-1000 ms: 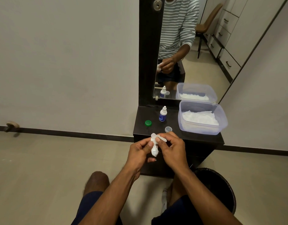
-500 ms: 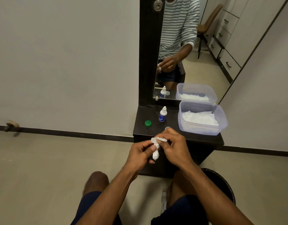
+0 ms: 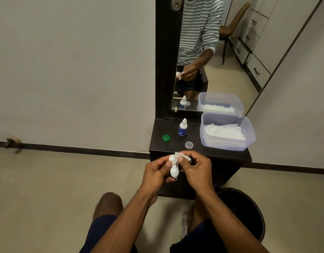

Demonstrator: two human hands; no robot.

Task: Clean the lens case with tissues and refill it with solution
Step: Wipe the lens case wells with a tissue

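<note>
We find the left hand [image 3: 157,170] gripping the white case [image 3: 174,170] just off the bench [image 3: 203,154] edge, steadying it while the right hand [image 3: 195,168] pinches a tissue [image 3: 183,156] into it, evidently wiping, with bottle [image 3: 182,127] and caps [image 3: 166,137] set aside for refilling.

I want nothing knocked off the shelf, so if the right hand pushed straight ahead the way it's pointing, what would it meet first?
Probably the clear cap. The right hand points up and slightly left over the shelf's front edge, and that cap lies nearest ahead. The solution bottle stands farther back. Depth is uncertain, so the hand may pass above it.
</note>
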